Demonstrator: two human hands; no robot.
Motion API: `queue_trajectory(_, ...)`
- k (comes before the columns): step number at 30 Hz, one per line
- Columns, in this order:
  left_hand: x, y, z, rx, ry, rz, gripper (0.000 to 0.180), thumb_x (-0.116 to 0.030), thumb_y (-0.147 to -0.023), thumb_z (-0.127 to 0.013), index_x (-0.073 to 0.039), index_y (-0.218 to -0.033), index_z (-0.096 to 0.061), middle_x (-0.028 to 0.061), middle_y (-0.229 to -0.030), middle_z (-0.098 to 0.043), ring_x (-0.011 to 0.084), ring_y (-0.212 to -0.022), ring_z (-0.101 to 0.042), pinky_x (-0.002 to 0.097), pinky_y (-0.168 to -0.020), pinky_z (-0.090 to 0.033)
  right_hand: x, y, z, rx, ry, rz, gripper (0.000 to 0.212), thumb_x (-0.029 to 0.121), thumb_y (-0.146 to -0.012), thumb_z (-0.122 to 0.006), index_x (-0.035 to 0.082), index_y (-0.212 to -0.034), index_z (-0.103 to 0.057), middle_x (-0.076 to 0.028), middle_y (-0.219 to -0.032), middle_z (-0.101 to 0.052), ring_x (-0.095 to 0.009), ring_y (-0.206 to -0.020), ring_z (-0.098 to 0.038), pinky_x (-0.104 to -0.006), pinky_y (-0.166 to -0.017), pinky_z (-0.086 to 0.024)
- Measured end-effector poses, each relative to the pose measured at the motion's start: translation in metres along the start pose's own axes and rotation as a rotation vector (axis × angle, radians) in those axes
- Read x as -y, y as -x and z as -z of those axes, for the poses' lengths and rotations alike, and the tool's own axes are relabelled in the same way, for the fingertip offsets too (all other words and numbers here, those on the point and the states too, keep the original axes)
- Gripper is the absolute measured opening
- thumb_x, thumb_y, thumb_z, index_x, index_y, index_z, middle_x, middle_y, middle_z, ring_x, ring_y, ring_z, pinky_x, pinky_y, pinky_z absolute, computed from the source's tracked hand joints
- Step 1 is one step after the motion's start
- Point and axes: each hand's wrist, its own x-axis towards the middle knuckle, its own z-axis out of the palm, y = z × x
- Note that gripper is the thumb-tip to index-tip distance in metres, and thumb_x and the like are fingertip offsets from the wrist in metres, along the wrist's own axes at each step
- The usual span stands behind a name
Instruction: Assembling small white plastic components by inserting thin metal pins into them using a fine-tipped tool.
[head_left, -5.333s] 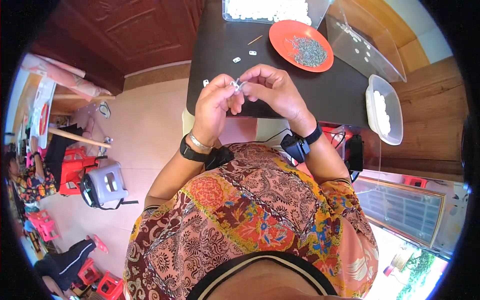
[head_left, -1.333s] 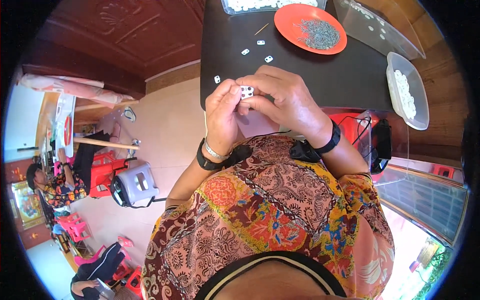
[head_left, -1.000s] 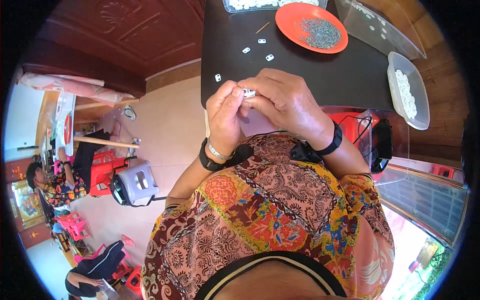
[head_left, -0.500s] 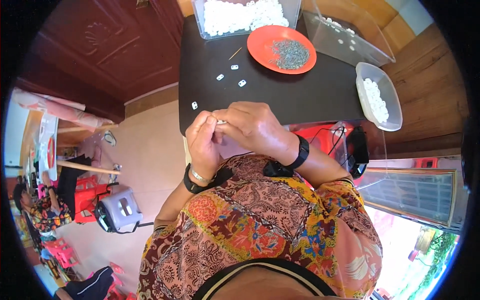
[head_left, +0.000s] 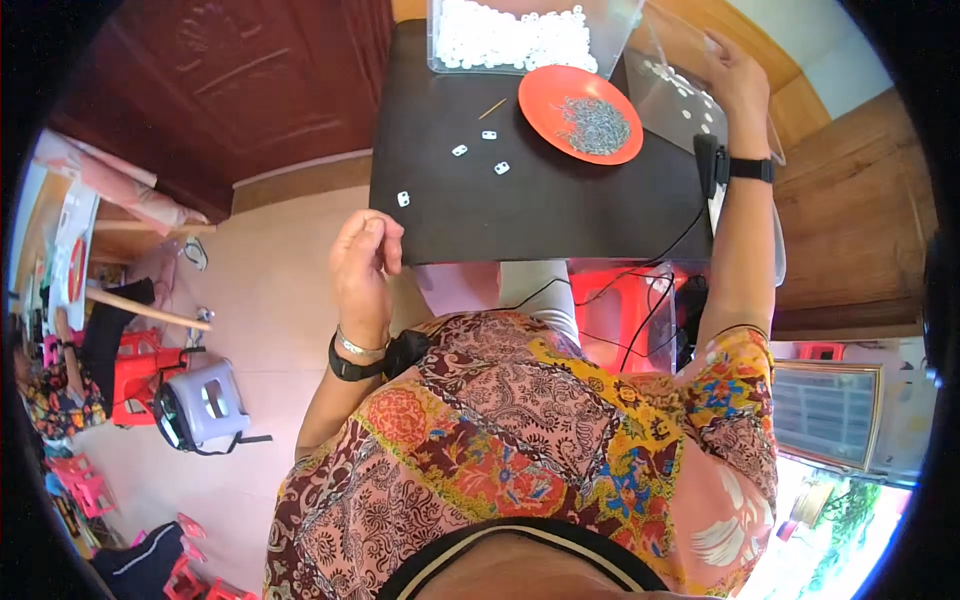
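My right hand (head_left: 738, 80) is stretched out over a clear plastic bin (head_left: 660, 118) at the far right, its fingers apart with nothing visible in them. A few white pieces (head_left: 683, 88) lie in that bin. Off the table's left front corner, my left hand (head_left: 362, 255) has its fingers curled in; whatever they may hold is hidden. The closest thing to it is a small white plastic piece with holes (head_left: 403, 199) on the dark table (head_left: 450, 230). Several similar pieces (head_left: 501, 168) lie farther back. A red-orange plate (head_left: 540, 100) carries a heap of small grey metal pins (head_left: 597, 128).
A clear bin full of white pieces (head_left: 510, 40) stands at the back, with a thin wooden stick (head_left: 492, 109) in front. My right forearm partly hides a whitish tub (head_left: 780, 260). Black cables (head_left: 640, 268) hang over a red stool (head_left: 605, 300). Another person (head_left: 70, 375) sits far left.
My hands were together in front of me, pinching a small white piece. They have separated: the right went far right to the clear bin, the left slightly left. The piece is out of sight.
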Motion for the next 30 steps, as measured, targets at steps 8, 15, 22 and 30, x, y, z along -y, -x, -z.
queue_trajectory(8, 0.006, 0.000, 0.014, -0.012, -0.024, 0.026, 0.024, -0.020, -0.091, -0.045, -0.004, -0.078, -0.057, -0.0016, -0.060, -0.046, 0.0060, -0.053, -0.039, 0.0201, -0.050, -0.029, 0.080, 0.052, -0.047, 0.259, -0.335, 0.261, 0.023, 0.022, -0.080, -0.065, 0.006, -0.097, -0.068, -0.011, -0.086, -0.067, -0.021, -0.080, -0.064, -0.0302, -0.072, -0.048)
queue_trajectory(15, 0.003, 0.002, 0.021, -0.006, -0.041, 0.060, 0.024, -0.021, -0.091, -0.046, -0.005, -0.077, -0.057, -0.0018, -0.060, -0.046, 0.0058, -0.053, -0.040, 0.0199, -0.049, -0.029, 0.097, 0.069, -0.080, 0.624, -0.229, 0.297, 0.020, 0.019, -0.076, -0.062, 0.006, -0.091, -0.069, -0.014, -0.084, -0.067, -0.031, -0.081, -0.064, -0.0374, -0.075, -0.049)
queue_trajectory(22, 0.009, 0.003, 0.025, -0.040, -0.022, 0.074, 0.024, -0.021, -0.090, -0.046, -0.005, -0.077, -0.057, -0.0017, -0.060, -0.047, 0.0062, -0.053, -0.040, 0.0202, -0.049, -0.029, 0.145, 0.081, -0.058, 0.743, -0.320, 0.317, 0.018, 0.017, -0.077, -0.062, 0.006, -0.090, -0.068, -0.013, -0.086, -0.067, -0.032, -0.081, -0.063, -0.0382, -0.075, -0.049)
queue_trajectory(30, 0.012, -0.001, 0.024, -0.022, -0.009, 0.068, 0.024, -0.021, -0.090, -0.046, -0.005, -0.076, -0.057, -0.0017, -0.060, -0.047, 0.0064, -0.052, -0.040, 0.0202, -0.049, -0.029, 0.222, 0.148, -0.070, 0.538, -0.645, 0.891, 0.022, 0.017, -0.080, -0.062, 0.006, -0.099, -0.065, -0.010, -0.100, -0.063, -0.027, -0.095, -0.059, -0.0356, -0.081, -0.048)
